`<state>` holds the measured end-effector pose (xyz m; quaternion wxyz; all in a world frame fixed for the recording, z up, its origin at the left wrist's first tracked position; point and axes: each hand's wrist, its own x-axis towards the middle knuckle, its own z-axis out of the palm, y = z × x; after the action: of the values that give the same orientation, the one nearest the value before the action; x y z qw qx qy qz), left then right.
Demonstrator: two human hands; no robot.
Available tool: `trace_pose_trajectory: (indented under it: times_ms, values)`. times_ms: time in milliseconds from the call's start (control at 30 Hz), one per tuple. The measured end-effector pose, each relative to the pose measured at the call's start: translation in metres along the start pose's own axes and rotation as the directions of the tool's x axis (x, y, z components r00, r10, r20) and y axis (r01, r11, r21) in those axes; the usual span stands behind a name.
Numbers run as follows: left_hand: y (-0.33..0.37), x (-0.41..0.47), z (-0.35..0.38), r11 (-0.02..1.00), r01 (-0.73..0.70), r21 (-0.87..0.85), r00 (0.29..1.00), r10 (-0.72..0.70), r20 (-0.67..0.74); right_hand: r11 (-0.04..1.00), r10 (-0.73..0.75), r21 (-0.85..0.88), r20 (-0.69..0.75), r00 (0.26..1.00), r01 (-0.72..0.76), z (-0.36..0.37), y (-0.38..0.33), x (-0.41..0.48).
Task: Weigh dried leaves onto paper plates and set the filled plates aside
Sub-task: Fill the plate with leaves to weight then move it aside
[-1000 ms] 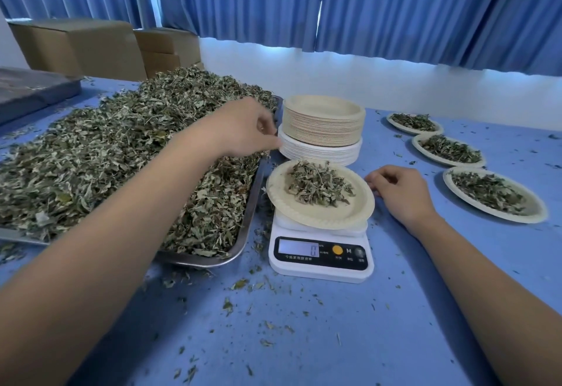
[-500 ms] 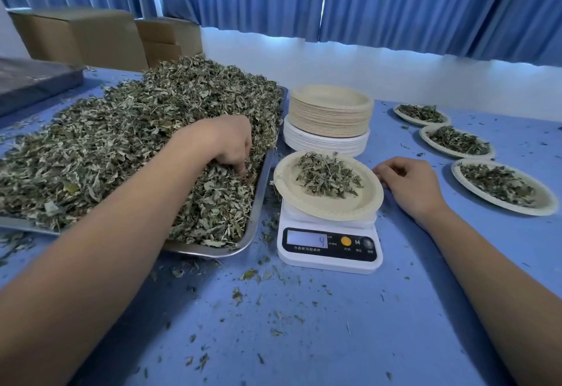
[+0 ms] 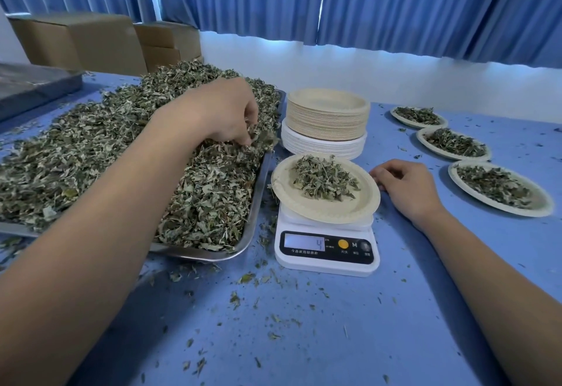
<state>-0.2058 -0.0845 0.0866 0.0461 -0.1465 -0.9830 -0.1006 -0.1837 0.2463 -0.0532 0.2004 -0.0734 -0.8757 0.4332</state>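
A metal tray (image 3: 252, 212) on the left is heaped with dried leaves (image 3: 91, 148). My left hand (image 3: 225, 112) is over the heap near the tray's right rim and pinches a few leaves in curled fingertips. A beige paper plate (image 3: 362, 206) with a small mound of leaves sits on a white digital scale (image 3: 327, 252) whose display reads 4. My right hand (image 3: 404, 185) rests on the blue table just right of that plate, fingers loosely curled and holding nothing. Three filled plates (image 3: 498, 191) (image 3: 453, 142) (image 3: 418, 116) lie in a row at the right.
A tall stack of unused paper plates (image 3: 327, 121) stands behind the scale. Cardboard boxes (image 3: 82, 42) sit at the back left, and a dark flat item (image 3: 33, 87) lies at the far left. Leaf crumbs are scattered over the blue table (image 3: 304, 325). Blue curtains hang behind.
My left hand went from near the plate down into the leaf heap, then lifted slightly with a pinch of leaves. The scale reading went to 4. My right hand stayed put.
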Motion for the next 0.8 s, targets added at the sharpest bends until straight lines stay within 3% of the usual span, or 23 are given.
trace_pose_trajectory:
  times_ms: [167, 367, 500, 600, 800]
  values:
    - [0.004, 0.003, 0.003, 0.997, -0.014, 0.076, 0.99, 0.004, 0.139, 1.0, 0.0, 0.008, 0.001, 1.0, 0.0, 0.0, 0.001, 0.0]
    - [0.022, 0.004, 0.008, 0.925, -0.26, -0.276, 0.965, 0.26, -0.038, 1.0, 0.008, 0.024, 0.013, 1.0, -0.008, 0.0, 0.002, 0.001]
    - [0.046, 0.003, 0.033, 0.852, -0.375, -0.365, 0.922, 0.383, -0.053, 1.0, 0.01, 0.022, 0.017, 1.0, -0.01, 0.0, 0.002, 0.002]
    - [0.056, 0.004, 0.05, 0.856, -0.395, -0.332, 0.91, 0.413, -0.018, 1.0, -0.001, 0.015, 0.017, 1.0, 0.001, 0.0, 0.003, 0.002]
    - [0.046, 0.003, 0.043, 0.831, -0.364, -0.421, 0.891, 0.443, 0.102, 1.0, 0.002, 0.017, 0.014, 1.0, -0.002, -0.001, 0.003, 0.001]
